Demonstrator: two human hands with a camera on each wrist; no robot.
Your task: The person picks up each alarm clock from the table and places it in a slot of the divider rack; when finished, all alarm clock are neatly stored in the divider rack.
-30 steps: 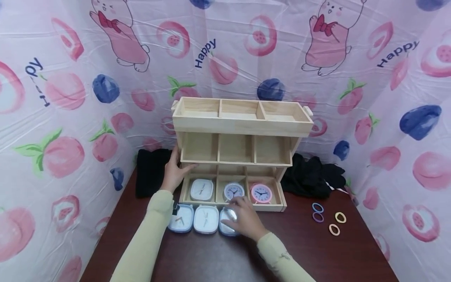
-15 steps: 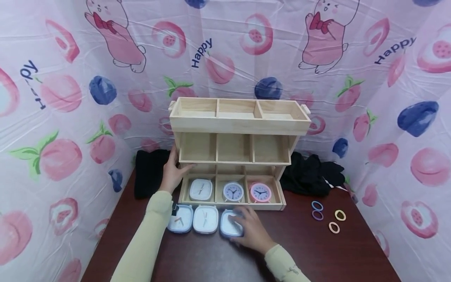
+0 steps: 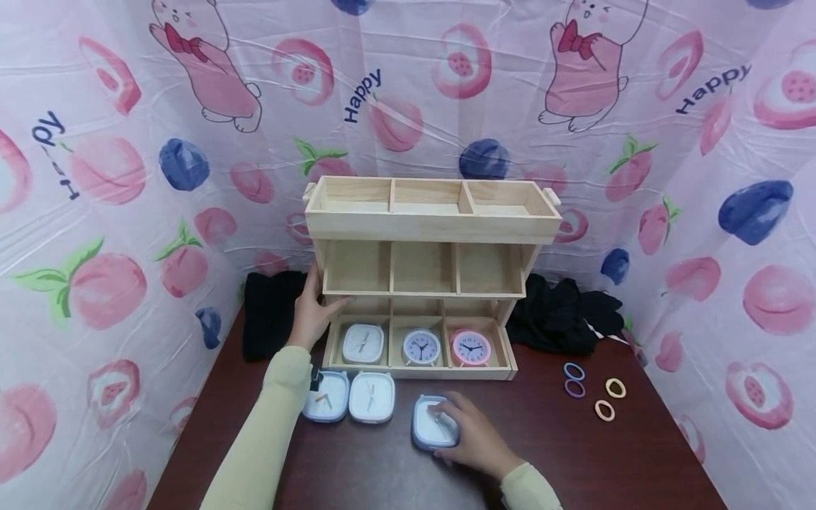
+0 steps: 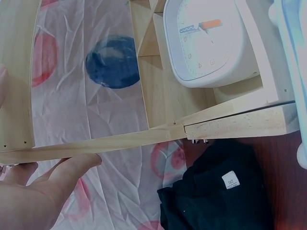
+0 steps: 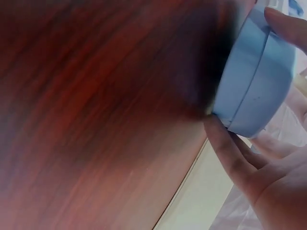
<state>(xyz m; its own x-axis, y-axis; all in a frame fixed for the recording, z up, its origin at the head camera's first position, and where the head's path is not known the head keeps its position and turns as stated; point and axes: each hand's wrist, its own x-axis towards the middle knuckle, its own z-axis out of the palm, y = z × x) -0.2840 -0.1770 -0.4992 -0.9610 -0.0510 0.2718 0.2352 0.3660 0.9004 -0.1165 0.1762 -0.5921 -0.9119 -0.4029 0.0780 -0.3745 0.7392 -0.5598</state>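
My right hand [image 3: 474, 438] grips a blue square alarm clock [image 3: 435, 423] with a white face, thumb on one side and fingers on the other. In the right wrist view the blue clock's side [image 5: 256, 76] shows between them, close over the table. My left hand [image 3: 309, 312] holds the left side of a tiered wooden box [image 3: 433, 227], its fingers against a side strut [image 4: 105, 143] in the left wrist view. The box's bottom tier holds a white square clock [image 3: 363, 344], a lavender round clock [image 3: 421, 348] and a pink round clock [image 3: 471, 348], one per compartment.
In front of the box stand another blue clock [image 3: 328, 397] and a white-faced clock [image 3: 372, 397]. Several hair ties [image 3: 604, 410] lie on the right of the table. Black cloths [image 3: 270, 315] flank the box, and a printed curtain [image 3: 408, 85] hangs behind.
My right hand has drawn the blue clock out of the front row, toward me and slightly right. The left hand keeps its place on the box.
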